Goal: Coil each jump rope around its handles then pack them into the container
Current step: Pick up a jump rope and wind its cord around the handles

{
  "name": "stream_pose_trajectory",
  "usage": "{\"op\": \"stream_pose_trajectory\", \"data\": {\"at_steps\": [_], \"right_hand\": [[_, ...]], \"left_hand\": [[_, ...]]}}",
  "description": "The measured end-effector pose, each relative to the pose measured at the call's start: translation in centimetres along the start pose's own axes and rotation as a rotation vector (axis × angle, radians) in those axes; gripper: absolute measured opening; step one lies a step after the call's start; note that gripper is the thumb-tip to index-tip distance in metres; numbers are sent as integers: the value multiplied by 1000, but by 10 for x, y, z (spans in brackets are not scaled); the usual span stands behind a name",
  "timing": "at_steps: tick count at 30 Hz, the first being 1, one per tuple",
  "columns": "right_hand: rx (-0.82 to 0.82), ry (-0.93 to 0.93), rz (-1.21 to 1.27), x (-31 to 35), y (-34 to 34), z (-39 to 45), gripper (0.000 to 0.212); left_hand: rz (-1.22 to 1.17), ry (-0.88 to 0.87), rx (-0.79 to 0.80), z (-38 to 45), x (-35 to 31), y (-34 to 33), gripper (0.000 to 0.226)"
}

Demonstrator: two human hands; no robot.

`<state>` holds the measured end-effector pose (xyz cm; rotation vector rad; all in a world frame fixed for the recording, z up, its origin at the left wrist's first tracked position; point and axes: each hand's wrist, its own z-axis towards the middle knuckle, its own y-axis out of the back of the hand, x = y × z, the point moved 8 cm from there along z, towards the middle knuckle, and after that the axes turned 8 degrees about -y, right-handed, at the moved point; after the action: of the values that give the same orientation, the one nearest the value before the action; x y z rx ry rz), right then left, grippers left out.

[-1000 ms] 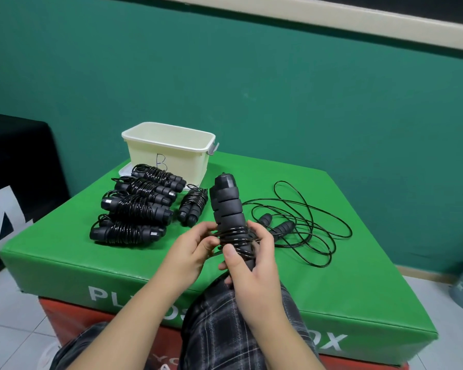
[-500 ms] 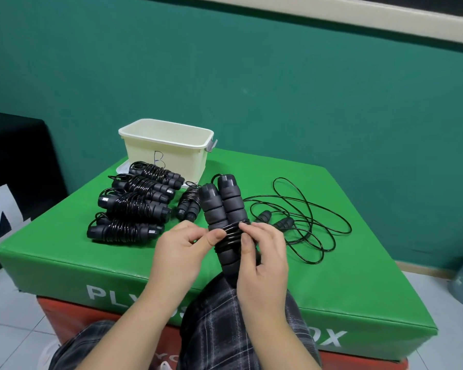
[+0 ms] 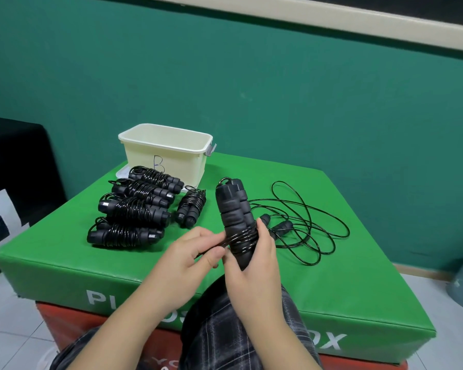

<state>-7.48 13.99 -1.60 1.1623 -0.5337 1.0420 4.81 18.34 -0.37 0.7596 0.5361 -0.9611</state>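
The person sits at the green padded plyo box, and the right hand is wrapped round the lower end of a pair of black foam-sleeved jump rope handles, holding them side by side and nearly upright above the near edge. The left hand pinches the thin glossy black cord between thumb and fingers just beside the handles, where a few turns already sit around their lower part. The foam looks soft and grippy, so I'd judge the handles light and easy to hold low down, as they are now. The cord seems springy and slick, the sort that loosens if the tension drops, so I'd hold it close to the wrap, pulled taut. Five coiled black rope bundles lie on the box's left side, in front of the open cream plastic tub marked with a letter B; the tub's inside is hidden from here. One loose black jump rope lies sprawled in loops to the right, its small handles near the right hand, not yet wound.
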Motion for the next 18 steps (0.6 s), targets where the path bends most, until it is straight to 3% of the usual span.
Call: {"op": "stream_pose_trajectory", "data": {"at_steps": [5,10,14,18], "right_hand": [[21,-35,44,-1,-1,-2,69],[78,-84,198,-3,-4,-6,64],[145,-93,347,-1,-3,-6,47],[210,-90,480,0,-7,-5,44]], "left_hand": [[141,-22,24,-3,5,3,40],[400,14,-68,0,12,13,32],[374,10,-125,6,17,15,56],[167,65,-130,13,26,10,75]]}}
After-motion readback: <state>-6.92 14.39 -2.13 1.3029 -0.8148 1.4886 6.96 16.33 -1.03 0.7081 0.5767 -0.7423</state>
